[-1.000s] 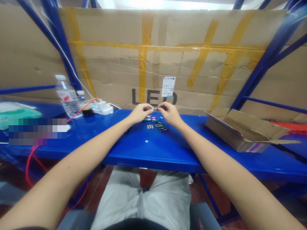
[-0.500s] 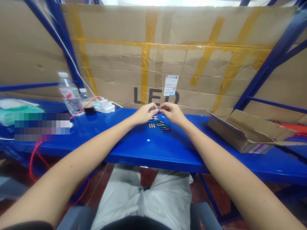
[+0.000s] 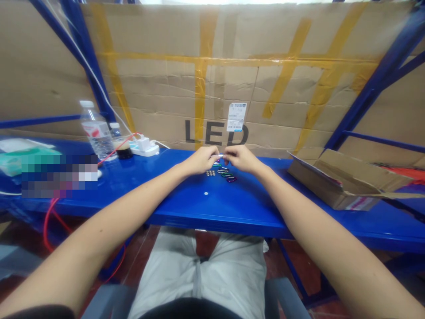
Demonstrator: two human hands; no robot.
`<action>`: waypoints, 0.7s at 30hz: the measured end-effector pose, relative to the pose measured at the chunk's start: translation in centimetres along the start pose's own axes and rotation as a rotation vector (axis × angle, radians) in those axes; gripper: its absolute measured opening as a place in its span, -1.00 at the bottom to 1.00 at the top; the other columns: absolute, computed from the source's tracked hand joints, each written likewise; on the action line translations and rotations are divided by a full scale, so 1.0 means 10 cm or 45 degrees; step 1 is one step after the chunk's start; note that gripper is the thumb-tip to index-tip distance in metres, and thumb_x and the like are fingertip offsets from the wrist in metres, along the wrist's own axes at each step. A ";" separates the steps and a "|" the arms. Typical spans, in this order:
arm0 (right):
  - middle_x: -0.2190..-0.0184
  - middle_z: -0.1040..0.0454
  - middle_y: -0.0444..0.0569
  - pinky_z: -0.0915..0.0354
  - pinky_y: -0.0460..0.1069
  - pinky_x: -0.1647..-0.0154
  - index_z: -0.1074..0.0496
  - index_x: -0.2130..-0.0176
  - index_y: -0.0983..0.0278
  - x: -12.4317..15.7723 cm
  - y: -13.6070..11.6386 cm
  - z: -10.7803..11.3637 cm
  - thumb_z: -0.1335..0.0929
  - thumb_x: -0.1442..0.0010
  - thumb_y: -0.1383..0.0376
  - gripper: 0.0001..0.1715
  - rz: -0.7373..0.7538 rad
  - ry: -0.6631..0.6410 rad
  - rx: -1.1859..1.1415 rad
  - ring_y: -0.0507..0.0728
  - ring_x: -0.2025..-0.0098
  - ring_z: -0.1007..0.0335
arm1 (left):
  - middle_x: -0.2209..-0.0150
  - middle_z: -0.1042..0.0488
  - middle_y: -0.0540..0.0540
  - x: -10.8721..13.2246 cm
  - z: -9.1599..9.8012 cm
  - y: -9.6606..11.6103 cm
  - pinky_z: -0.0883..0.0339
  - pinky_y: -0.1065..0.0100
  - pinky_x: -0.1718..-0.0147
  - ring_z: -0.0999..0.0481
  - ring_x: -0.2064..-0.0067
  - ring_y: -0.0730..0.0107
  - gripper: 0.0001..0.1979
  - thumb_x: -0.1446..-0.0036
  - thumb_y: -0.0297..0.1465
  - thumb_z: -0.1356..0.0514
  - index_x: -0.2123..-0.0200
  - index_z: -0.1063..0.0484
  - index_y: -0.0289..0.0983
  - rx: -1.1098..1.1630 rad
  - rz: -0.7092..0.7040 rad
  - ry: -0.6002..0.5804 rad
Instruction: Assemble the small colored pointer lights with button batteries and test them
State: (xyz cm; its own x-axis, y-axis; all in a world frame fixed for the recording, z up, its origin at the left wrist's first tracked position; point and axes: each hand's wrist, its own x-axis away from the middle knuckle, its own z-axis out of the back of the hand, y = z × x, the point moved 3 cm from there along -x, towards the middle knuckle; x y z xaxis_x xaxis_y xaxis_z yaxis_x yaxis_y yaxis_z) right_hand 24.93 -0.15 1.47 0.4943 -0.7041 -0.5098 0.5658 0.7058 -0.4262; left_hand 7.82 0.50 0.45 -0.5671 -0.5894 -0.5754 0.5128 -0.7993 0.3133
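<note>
My left hand (image 3: 205, 159) is closed in a pinch above the far part of the blue table (image 3: 186, 199), with a small white strip (image 3: 218, 156) at its fingertips. Closed too, my right hand (image 3: 241, 158) has its curled fingertips at the other end of this strip; its exact kind is too small to tell. Below the hands lie several coloured carabiners (image 3: 228, 175), purple, green and dark, some partly hidden by the fingers. Small gold-coloured pieces (image 3: 210, 173) sit in a neat group left of them. Closer to me is a small white disc (image 3: 206, 193).
An open cardboard box (image 3: 318, 181) stands on the right. At left are a water bottle (image 3: 96, 133), a small dark-filled bottle (image 3: 123, 150), a white power strip (image 3: 144, 147) and a red cable (image 3: 48, 226). A large cardboard sheet (image 3: 159, 97) rises behind the table.
The fingertips have drawn slightly apart, and more of the white strip shows between them. My right hand's fingers are more curled. The things on the table lie as before.
</note>
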 end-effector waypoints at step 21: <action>0.67 -0.39 -0.12 -0.17 -0.06 0.50 -0.37 0.54 0.30 0.02 0.07 -0.05 -0.37 -0.12 0.19 -0.70 -0.108 -0.137 -0.231 0.03 0.58 -0.28 | 0.41 -0.51 -0.11 0.02 -0.04 0.10 -0.16 0.33 0.36 -0.45 0.35 0.31 -0.81 -0.27 -0.47 -0.09 0.38 -0.44 -0.30 -0.202 -0.017 -0.063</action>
State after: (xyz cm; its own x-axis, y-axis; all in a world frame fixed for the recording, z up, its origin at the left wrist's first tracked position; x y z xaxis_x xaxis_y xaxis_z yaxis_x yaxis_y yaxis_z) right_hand 25.08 0.25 0.72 0.5230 -0.7588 -0.3881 0.4852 0.6394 -0.5964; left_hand 8.51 -0.39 0.36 -0.6033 -0.5871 -0.5398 0.5981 -0.7808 0.1806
